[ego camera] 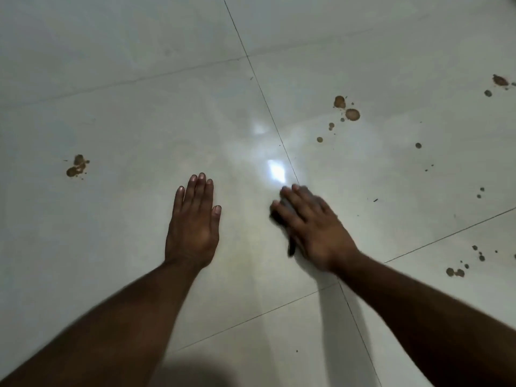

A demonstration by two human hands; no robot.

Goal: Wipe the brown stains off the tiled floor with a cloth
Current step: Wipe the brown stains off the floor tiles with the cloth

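**Floor wipe: early or mid, most stains left**

Progress, judging from how the floor (139, 79) lies now:
- The patch between and just ahead of the hands looks stain-free and shiny. Can't tell whether it was wiped or never dirty.
- Brown stain on the left (76, 166), well apart from the left hand, untouched.
- Cluster of brown blotches ahead-right (347, 109) with small drops trailing toward the near side, untouched.
- Blotch at the far right edge (499, 80) and a pair of spots near-right (454, 272), plus scattered specks. All still there.
- My read: most of the job is left. Nearest target for the cloth is likely the ahead-right cluster.

Grip:
- Left hand (194, 222): flat on the tile, fingers straight and together, thumb alongside. Holds nothing; looks like a brace.
- Right hand (310, 227): palm down, fingers spread and roughly straight, pressing on a dark cloth (280, 215). Only a sliver of cloth shows under the fingertips and along the thumb side; the rest is hidden under the palm. Hand is motion-blurred, so finger curl isn't certain, but it reads as pressing flat, not pinching.
- Cloth sits on the tile just right of the grout line (262, 90), away from every visible stain.
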